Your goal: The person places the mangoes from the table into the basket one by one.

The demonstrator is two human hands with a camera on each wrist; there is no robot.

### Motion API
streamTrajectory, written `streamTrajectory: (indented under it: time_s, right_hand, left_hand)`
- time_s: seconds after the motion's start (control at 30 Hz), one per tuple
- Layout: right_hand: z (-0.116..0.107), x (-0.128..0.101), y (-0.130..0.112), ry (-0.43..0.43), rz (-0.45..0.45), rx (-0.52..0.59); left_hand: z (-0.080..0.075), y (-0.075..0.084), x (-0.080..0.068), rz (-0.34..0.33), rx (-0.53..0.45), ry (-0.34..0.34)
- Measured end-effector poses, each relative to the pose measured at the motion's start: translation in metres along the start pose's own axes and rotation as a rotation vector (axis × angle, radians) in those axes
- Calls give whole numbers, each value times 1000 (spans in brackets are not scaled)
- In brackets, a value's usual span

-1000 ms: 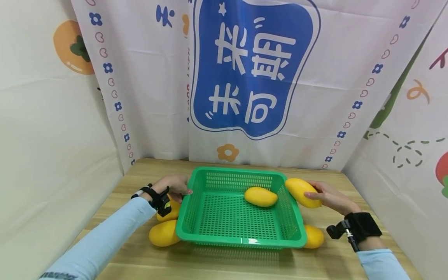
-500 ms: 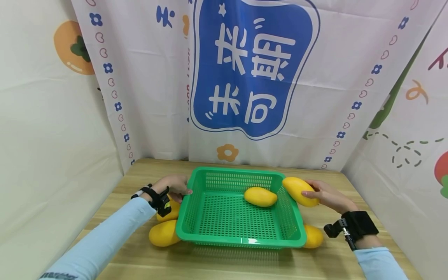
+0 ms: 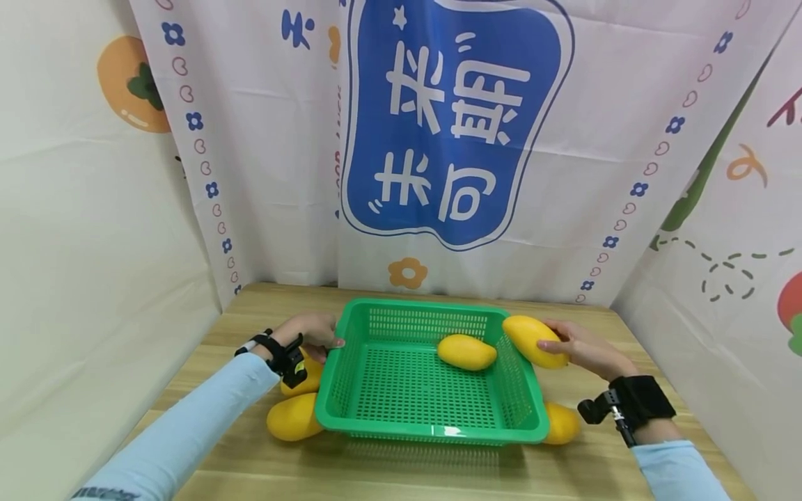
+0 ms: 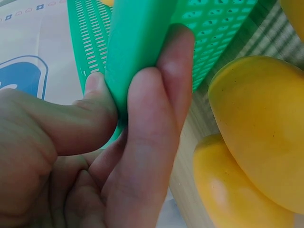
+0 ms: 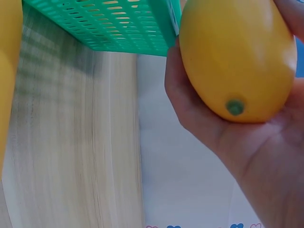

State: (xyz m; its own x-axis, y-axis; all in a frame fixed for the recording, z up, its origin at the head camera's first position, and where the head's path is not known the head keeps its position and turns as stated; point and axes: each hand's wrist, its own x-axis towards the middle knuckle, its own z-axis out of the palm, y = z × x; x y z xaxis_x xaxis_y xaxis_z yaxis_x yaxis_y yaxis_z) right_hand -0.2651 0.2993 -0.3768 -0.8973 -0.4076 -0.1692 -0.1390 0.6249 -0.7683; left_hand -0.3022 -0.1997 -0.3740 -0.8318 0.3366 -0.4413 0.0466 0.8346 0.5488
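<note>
A green plastic basket (image 3: 432,435) stands in the middle of the table, with one yellow mango (image 3: 466,352) lying inside toward its right. My left hand (image 3: 311,331) pinches the basket's left rim; in the left wrist view the thumb (image 4: 95,107) lies on the inner side and the fingers (image 4: 149,109) outside. At the basket's right rim, my right hand (image 3: 583,346) grips another mango (image 3: 532,339), whose tip overlaps the rim in the head view. The right wrist view shows the green stem end of this held mango (image 5: 237,57) facing the camera.
Left of the basket, two mangoes lie on the wooden table (image 3: 263,480): a front mango (image 3: 291,419) and a rear mango (image 3: 307,379) partly behind the wrist camera. Another mango (image 3: 562,423) sits against the basket's right side. A printed cloth (image 3: 294,209) hangs behind the table.
My right hand has shifted slightly to the left with the mango, bringing it a little farther over the basket's right rim. The left hand and the basket have stayed put.
</note>
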Motion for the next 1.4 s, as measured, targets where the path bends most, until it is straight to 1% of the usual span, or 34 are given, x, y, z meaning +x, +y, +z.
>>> streamTrajectory:
  time_s: [0.27, 0.43, 0.57, 0.9, 1.13, 1.4]
  right_hand:
    - [4, 5, -5, 16, 12, -31]
    - [7, 9, -7, -7, -12, 7]
    - [7, 10, -8, -18, -18, 16]
    - [10, 15, -15, -27, -19, 7]
    - [12, 17, -20, -32, -41, 0]
    - [15, 20, -22, -13, -39, -11]
  left_hand:
    - [1, 0, 0, -8, 4, 8]
    - [0, 1, 0, -10, 18, 9]
    - [1, 2, 0, -10, 18, 10]
    - [1, 1, 0, -13, 6, 10]
    - [2, 1, 0, -4, 26, 27]
    - [1, 2, 0, -15, 35, 30]
